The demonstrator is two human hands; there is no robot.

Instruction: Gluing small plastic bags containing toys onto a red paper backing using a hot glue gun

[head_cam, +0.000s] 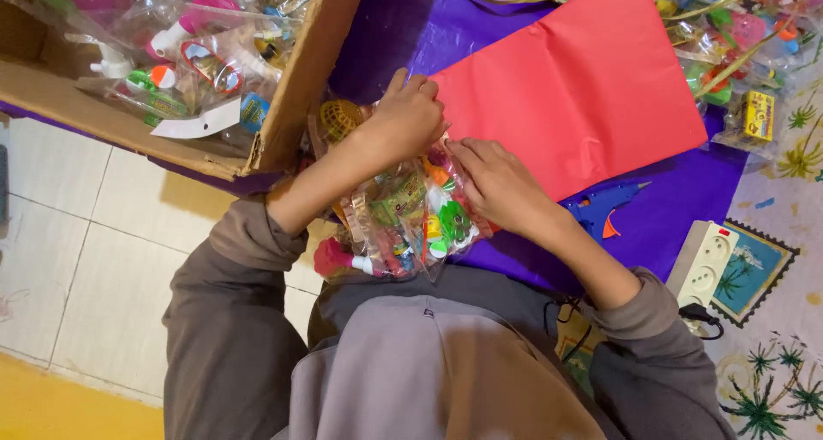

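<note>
My left hand (410, 114) and right hand (497, 183) pinch the toy bag (403, 221) top | light, crinkly, slippery | hold the top edge

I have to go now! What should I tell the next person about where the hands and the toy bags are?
Left hand: closed on the top of the clear toy bags, at the red paper's edge.
Right hand: fingers pinching the same bags from the other side.
The bags sit in the lap, at the purple sheet's edge.
Cardboard box on the left holds more bags.
Blue glue gun lies untouched on the purple sheet.
</note>
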